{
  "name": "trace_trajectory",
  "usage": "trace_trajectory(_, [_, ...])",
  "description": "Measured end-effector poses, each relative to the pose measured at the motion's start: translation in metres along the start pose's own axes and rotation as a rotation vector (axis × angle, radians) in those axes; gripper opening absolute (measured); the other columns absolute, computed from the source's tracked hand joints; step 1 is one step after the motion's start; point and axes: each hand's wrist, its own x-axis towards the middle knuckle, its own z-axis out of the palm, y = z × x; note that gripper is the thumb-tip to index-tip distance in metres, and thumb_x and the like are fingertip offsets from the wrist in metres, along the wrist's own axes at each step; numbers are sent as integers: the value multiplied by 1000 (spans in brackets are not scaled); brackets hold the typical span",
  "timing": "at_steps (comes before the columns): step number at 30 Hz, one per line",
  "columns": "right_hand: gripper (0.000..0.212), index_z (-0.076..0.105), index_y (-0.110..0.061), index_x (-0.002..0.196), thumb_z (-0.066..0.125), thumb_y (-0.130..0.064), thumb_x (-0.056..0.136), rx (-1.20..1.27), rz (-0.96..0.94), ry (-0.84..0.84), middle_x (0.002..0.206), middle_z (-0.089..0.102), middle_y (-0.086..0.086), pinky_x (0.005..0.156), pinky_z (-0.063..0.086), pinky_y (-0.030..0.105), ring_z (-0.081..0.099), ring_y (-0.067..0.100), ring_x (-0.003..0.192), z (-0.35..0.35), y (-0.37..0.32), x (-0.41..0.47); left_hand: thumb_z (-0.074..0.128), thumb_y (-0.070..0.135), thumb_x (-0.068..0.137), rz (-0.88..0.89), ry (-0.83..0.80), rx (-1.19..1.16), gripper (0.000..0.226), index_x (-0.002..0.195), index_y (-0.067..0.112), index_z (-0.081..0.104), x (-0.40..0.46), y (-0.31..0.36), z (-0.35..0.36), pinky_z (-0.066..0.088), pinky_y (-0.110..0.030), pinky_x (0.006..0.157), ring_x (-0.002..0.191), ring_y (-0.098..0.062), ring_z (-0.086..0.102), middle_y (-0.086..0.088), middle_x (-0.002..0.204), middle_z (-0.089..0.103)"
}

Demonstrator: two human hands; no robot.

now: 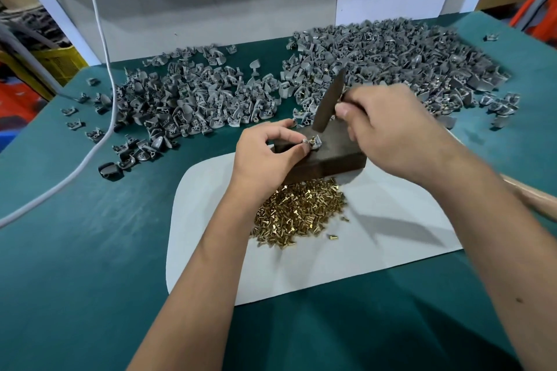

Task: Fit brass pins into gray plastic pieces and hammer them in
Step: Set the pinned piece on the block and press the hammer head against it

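left hand point(265, 149): pinching one gray plastic piece point(313, 141) on top of dark block point(327, 153), brass pin point(313, 138) standing upright in it, head still proud of the plastic. judged fitted but not yet driven home.

right hand point(388, 132): curled round handle of flat dark striking tool point(330, 99), blade slanting down to a point just above and beyond the pin; blurred, so contact with pin not determinable.

beyond left hand: heap of gray plastic pieces point(193, 99), no brass visible among them, judged unworked stock.

beyond right hand: larger heap of gray pieces point(385, 57), glints of brass showing near its closer edge, judged finished output; share of finished pieces within it not determinable.

nearer than both hands, under the wrists: pile of loose brass pins point(301, 214) on pale mat point(376, 247), a few strays just beside it.

progress, judged: mid-run. one piece in hand at hammering step; sizeable stock of pins and plain pieces left on green bench point(90, 250).
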Motion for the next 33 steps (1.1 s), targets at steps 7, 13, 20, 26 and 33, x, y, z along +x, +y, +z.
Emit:
trace_trajectory(7, [21,50,-24,88,44,-33,106,-152,-42,-66,76,60,8,64,49,40,59,35,71,10,-2,-5,85,9,79,-41,12,25,23,75,31,78,0,5,-1,36,-43,119,138,-15,51,-11,138,63])
trace_trajectory(13, [25,58,-22,97,40,-38,104,-120,-79,183,72,58,7,57,41,36,53,31,61,-3,-7,-1,86,14,77,-42,16,57,23,74,35,78,-1,6,-3,31,-43,122,140,-13,47,-9,142,61])
trace_trajectory(20, [22,58,-21,99,43,-36,107,-303,-31,26,77,57,7,67,50,41,59,36,73,-4,-12,4,85,12,79,-41,2,65,22,76,32,78,-2,7,-1,27,-38,123,140,-4,41,-14,144,59])
trace_trajectory(26, [24,56,-18,102,40,-35,108,-232,29,-65,82,63,12,70,52,43,61,39,77,12,-17,-9,85,10,79,-35,2,57,26,73,34,76,-1,8,-1,32,-38,120,141,-6,42,-15,144,58])
trace_trajectory(33, [24,58,-15,102,42,-33,108,-178,-75,178,76,63,11,58,40,36,56,34,64,9,-14,-5,85,13,78,-38,17,74,23,74,34,78,0,4,-1,28,-40,123,143,-8,41,-12,144,59])
